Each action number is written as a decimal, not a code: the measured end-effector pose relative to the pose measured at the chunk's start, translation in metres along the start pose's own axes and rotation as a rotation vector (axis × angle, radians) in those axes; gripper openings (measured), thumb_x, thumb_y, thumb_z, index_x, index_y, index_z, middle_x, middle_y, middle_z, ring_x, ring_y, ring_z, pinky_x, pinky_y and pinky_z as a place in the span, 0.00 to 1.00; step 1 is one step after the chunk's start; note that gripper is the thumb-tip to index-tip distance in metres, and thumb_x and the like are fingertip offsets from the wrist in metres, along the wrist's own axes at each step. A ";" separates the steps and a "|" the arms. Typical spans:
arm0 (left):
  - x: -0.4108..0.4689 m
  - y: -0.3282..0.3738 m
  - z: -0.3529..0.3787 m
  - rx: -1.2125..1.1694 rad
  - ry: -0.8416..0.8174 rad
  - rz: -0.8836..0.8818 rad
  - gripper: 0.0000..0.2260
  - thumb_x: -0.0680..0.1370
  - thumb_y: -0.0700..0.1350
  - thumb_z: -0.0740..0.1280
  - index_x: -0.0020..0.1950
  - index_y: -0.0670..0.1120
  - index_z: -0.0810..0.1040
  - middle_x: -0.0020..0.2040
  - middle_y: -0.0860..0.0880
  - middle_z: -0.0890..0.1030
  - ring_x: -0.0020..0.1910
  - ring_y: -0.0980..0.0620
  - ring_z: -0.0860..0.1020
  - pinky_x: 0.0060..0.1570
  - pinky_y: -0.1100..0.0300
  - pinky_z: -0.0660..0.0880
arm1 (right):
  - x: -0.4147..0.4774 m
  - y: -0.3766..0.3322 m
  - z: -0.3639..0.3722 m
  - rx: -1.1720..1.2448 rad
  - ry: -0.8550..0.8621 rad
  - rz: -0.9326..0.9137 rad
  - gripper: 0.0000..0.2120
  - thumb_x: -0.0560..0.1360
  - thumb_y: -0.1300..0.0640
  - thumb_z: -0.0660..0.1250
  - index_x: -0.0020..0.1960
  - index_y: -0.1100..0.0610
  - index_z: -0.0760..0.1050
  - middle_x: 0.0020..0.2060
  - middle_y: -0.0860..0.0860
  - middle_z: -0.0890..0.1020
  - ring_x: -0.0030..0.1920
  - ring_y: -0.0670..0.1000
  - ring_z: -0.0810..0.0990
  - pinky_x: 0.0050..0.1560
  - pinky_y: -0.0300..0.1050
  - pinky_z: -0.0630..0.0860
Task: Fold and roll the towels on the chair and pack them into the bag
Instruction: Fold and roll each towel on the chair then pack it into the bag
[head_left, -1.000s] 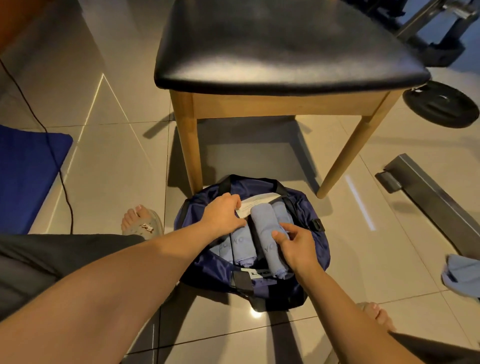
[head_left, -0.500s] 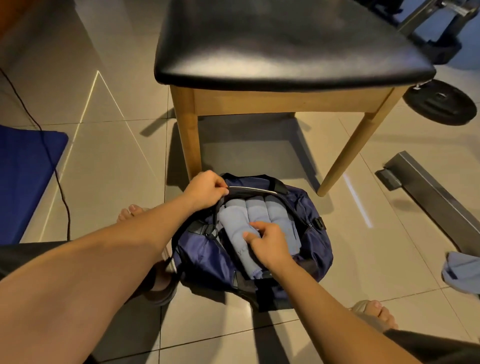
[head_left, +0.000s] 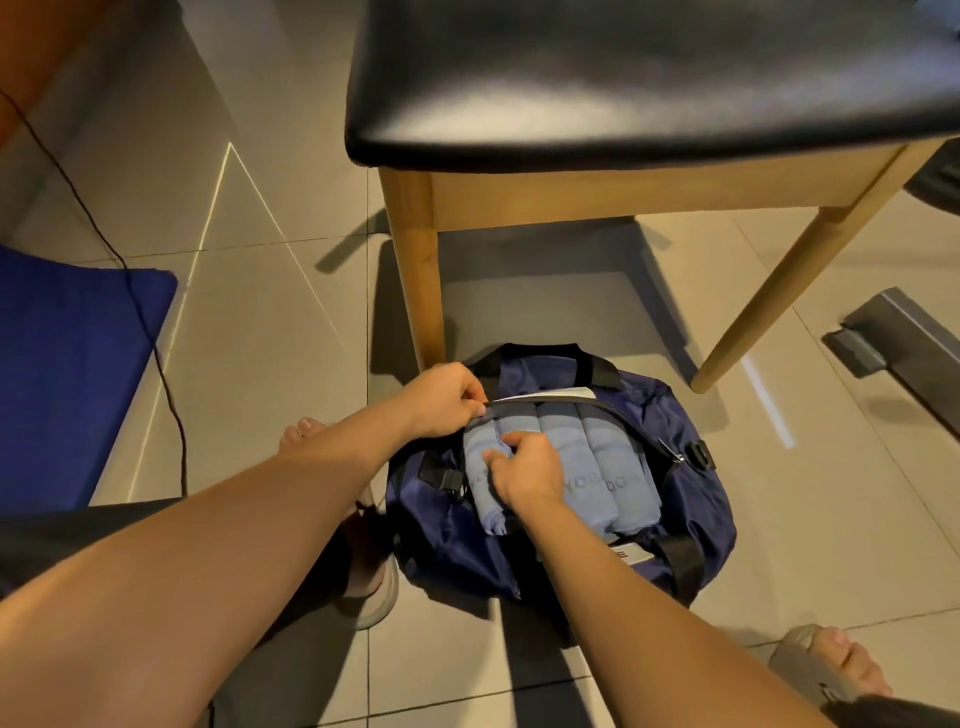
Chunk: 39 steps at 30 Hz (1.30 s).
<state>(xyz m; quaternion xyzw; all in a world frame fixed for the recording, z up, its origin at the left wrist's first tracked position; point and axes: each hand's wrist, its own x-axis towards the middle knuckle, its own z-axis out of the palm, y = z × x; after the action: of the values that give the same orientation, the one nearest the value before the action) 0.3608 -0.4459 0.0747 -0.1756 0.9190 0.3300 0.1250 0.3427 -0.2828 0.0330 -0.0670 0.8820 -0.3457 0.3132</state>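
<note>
A person leans over a navy bag (head_left: 693, 519) that sits open on the tiled floor (head_left: 270, 322), just in front of a chair (head_left: 623, 78) with a black seat and pale wooden legs. Light blue rolled towels (head_left: 610, 467) lie side by side inside the bag, packed close together.

The left hand (head_left: 447, 400) pinches the far left end of the bag's zip edge between thumb and fingers. A second ago it was resting down among the towels; half a second ago it had already come up to this edge.

The right hand (head_left: 524, 467) curls its fingers round the leftmost roll, gripping it. It has slid a little up and left from where it lay on the rolls half a second ago.

A blue mat (head_left: 67, 374) lies to the left with a thin black cable (head_left: 162, 364) trailing across it. The chair seat is bare, as it was in both earlier moments.
</note>
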 end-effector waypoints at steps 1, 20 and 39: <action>-0.001 -0.002 0.004 0.015 0.011 0.003 0.04 0.78 0.43 0.71 0.47 0.48 0.87 0.43 0.52 0.85 0.43 0.53 0.81 0.44 0.60 0.73 | -0.001 0.000 0.001 -0.008 0.001 -0.008 0.20 0.78 0.51 0.70 0.68 0.56 0.77 0.63 0.55 0.82 0.64 0.58 0.79 0.64 0.49 0.74; -0.016 0.011 0.033 0.373 -0.303 0.084 0.37 0.63 0.65 0.80 0.64 0.43 0.81 0.52 0.45 0.72 0.53 0.43 0.74 0.50 0.51 0.73 | -0.029 0.046 -0.063 -0.099 -0.122 -0.052 0.08 0.71 0.63 0.66 0.36 0.65 0.78 0.30 0.62 0.82 0.31 0.61 0.81 0.36 0.62 0.81; -0.053 0.018 0.073 0.578 -0.186 0.048 0.48 0.62 0.72 0.74 0.74 0.46 0.68 0.66 0.46 0.67 0.64 0.43 0.66 0.65 0.47 0.68 | -0.069 0.101 -0.039 -0.675 -0.416 -0.144 0.18 0.79 0.61 0.59 0.69 0.61 0.68 0.69 0.62 0.74 0.65 0.64 0.76 0.62 0.54 0.74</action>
<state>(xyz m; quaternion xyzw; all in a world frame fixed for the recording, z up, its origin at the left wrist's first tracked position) 0.4097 -0.3726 0.0487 -0.0799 0.9634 0.0722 0.2455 0.3841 -0.1623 0.0238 -0.2960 0.8569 -0.0369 0.4204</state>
